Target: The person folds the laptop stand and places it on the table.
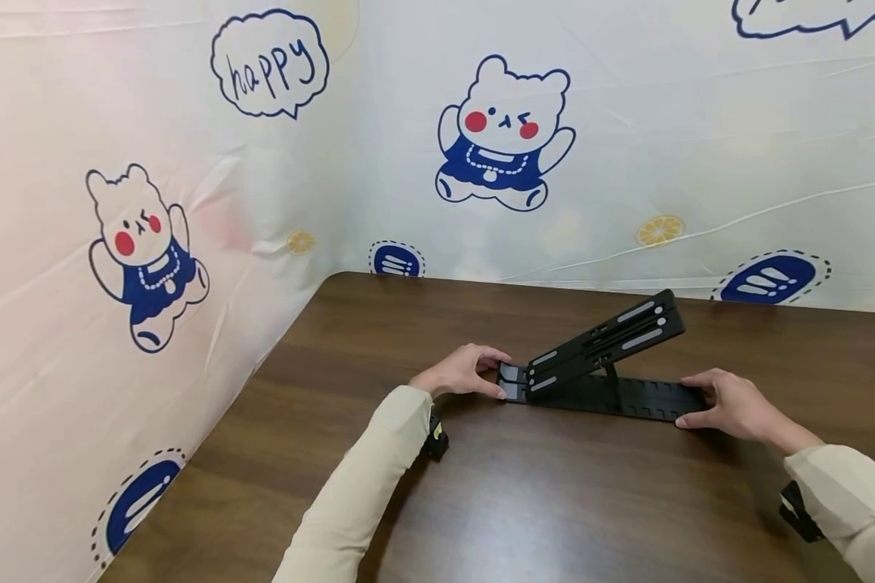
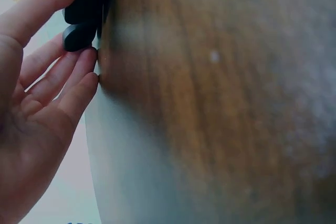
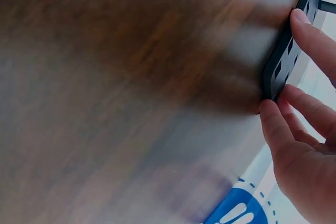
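A black folding laptop stand with grey pads lies lengthwise on the table, its upper plate tilted up to the right on a short support strut. At the base's left end, my left hand holds it between thumb and fingers. My right hand grips the notched right end, with the thumb on the near edge and fingers around the far corner. In the left wrist view, the stand's end is partly cut off by the frame. The right wrist view shows the base's corner against the fingertips.
The brown wooden table reaches back to a pale curtain printed with cartoon bears, which also runs along the left side. Dark wrist cameras are strapped over both cream sleeves.
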